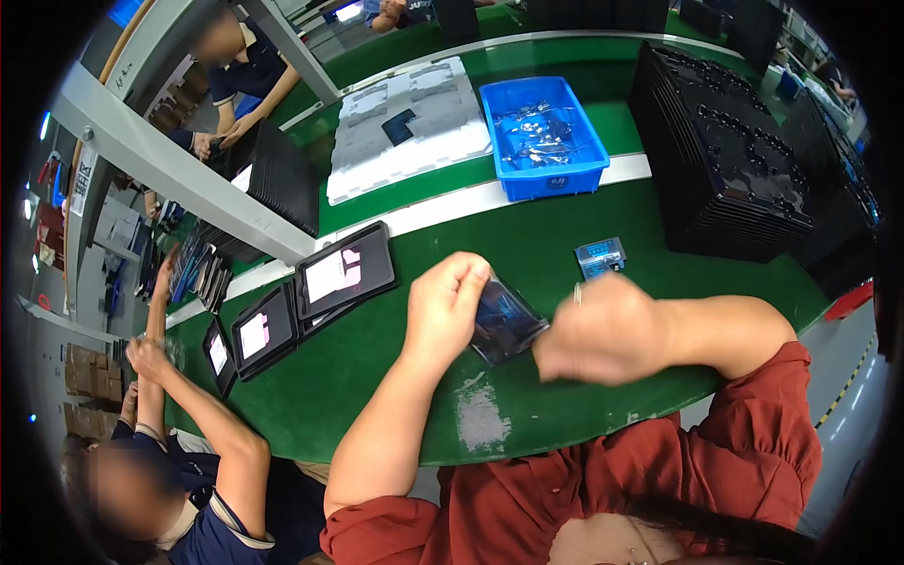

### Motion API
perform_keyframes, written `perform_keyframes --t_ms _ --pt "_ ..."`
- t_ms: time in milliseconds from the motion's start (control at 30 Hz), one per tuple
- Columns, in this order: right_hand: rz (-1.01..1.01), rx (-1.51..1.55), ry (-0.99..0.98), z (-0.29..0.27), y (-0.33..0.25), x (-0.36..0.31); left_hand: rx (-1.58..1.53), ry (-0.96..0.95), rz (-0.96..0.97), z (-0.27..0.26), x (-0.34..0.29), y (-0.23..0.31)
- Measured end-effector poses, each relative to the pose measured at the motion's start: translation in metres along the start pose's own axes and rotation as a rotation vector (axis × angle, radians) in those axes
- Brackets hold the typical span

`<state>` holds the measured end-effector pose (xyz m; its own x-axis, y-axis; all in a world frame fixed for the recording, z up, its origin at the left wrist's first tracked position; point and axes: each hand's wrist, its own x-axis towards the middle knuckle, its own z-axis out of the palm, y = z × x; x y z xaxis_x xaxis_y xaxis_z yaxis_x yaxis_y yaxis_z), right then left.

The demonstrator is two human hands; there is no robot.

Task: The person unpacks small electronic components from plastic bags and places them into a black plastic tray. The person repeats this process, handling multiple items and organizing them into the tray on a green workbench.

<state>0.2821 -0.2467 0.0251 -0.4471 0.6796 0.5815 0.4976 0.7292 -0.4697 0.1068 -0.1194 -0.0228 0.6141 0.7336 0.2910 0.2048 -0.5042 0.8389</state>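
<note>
My left hand is closed on the edge of a dark, glossy, flat rectangular panel, thumb on top. It is held tilted over the green table, and its exact kind does not show. Close by its right edge is my right hand, curled and smeared by motion. Whether its fingers grip anything there is not visible. A small blue-and-silver flat piece lies on the table just beyond the right hand.
Behind the table's white strip stands a blue bin of small shiny parts, beside a white foam tray. Stacked black trays rise at the right. Black frames with white screens lie left, near a co-worker's arm.
</note>
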Motion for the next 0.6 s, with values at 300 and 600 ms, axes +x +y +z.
perform_keyframes --t_ms 300,600 --pt "0.446 -0.790 0.376 -0.033 0.092 0.003 0.024 -0.014 0.082 0.006 0.001 0.008" --pt "0.204 -0.137 0.183 0.016 0.035 0.002 -0.032 0.064 0.130 0.005 -0.003 0.009"
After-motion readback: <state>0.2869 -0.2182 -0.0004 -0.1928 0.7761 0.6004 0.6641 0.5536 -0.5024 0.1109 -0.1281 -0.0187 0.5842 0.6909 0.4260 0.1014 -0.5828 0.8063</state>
